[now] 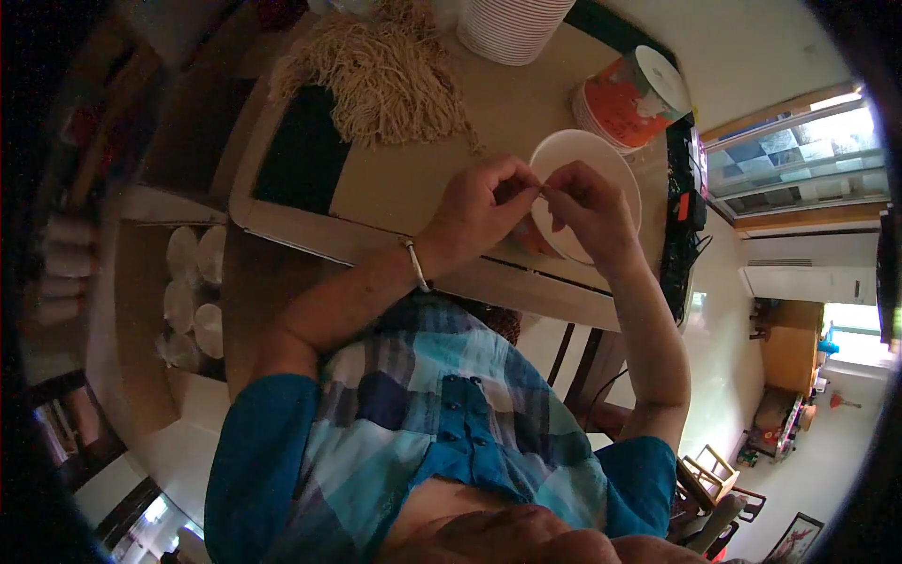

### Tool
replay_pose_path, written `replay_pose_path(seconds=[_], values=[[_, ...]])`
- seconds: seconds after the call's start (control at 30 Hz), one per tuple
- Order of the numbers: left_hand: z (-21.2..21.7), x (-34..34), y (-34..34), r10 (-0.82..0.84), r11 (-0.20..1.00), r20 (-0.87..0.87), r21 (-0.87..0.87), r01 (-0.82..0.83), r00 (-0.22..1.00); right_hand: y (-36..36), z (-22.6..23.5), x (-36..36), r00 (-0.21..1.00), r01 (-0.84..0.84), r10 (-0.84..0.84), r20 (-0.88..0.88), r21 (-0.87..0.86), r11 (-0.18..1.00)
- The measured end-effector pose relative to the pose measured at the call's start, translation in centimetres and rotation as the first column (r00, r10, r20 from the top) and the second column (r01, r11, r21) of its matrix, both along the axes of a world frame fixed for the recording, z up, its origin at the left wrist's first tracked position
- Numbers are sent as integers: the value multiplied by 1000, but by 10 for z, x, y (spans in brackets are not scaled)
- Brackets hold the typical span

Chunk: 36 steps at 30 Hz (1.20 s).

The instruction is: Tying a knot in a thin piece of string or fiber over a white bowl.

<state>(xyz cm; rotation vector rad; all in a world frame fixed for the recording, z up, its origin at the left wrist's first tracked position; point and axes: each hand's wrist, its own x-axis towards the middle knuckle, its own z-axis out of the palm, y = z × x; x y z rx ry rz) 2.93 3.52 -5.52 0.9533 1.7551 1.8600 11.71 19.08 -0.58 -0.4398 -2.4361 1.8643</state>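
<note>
Both hands meet above the near rim of a white-lined paper bucket (573, 148), which lies tilted with its mouth showing. My left hand (474, 211), with a bangle on its wrist, is pinched closed at thumb and fingertips. Against those fingertips, my right hand (601, 211) makes a similar pinch. Whatever sits between the fingers is too small to make out. To the left, a loose pile of beige twisted cords (390, 80) lies on the cardboard-covered table (404, 188). Behind the bucket stands a red and orange printed bucket stack (625, 103) with a white top.
A tall stack of white ribbed tubs (512, 28) rises at the table's far side. Dark equipment with cables (686, 211) lines the right edge. Below the table's left side, an open carton (141, 310) holds several pale round stacks (195, 291).
</note>
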Motion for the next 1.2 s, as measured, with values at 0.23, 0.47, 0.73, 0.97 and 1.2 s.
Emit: replay_pose_path(seconds=[0.23,0.47,0.73,0.97,1.2], values=[[-6,1,1,178,978,-46,116,-172,983,-4,7,0,999,15,-12,50,-64,998],[6,3,-9,255,964,-217,127,-232,942,-1,1,-1,999,13,-8,45,-116,993],[7,4,-7,256,966,-410,136,-219,875,-1,5,-1,999,26,-21,30,-171,985],[10,6,-5,236,971,-326,56,-231,915,-4,3,0,1000,2,-1,4,-189,982],[5,4,-1,184,983,-59,-13,-185,981,-6,2,0,999,32,-34,-6,-193,981]])
